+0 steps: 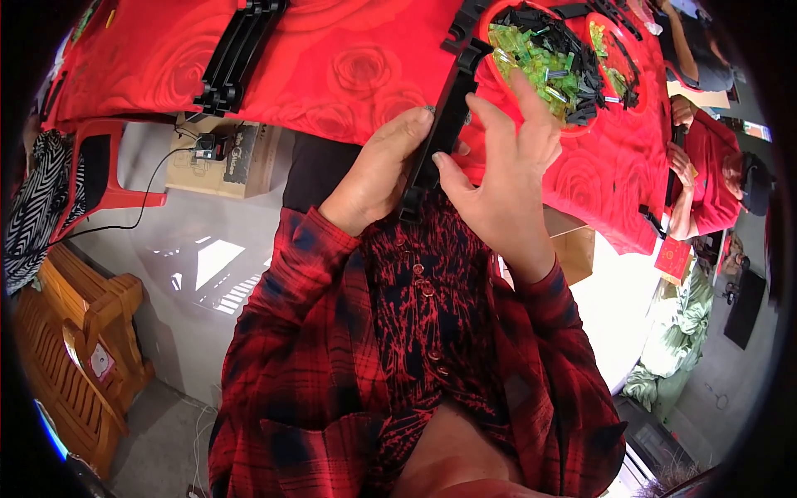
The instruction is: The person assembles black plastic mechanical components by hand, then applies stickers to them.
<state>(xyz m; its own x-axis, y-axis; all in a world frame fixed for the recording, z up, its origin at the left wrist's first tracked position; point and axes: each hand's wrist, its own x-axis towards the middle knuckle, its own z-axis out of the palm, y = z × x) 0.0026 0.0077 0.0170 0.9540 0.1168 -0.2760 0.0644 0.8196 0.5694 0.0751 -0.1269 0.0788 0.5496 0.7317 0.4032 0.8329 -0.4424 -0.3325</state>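
Head view, rail, tablecloth edge, room leftward

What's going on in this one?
A person in a red plaid shirt holds a long black plastic part in the left hand. The right hand is at its right edge, fingers spread; whether it presses is unclear. Beyond that hand, translucent yellow-green pieces and small black pieces lie heaped together. More long black parts lie on the rose-patterned red tablecloth, to the left.
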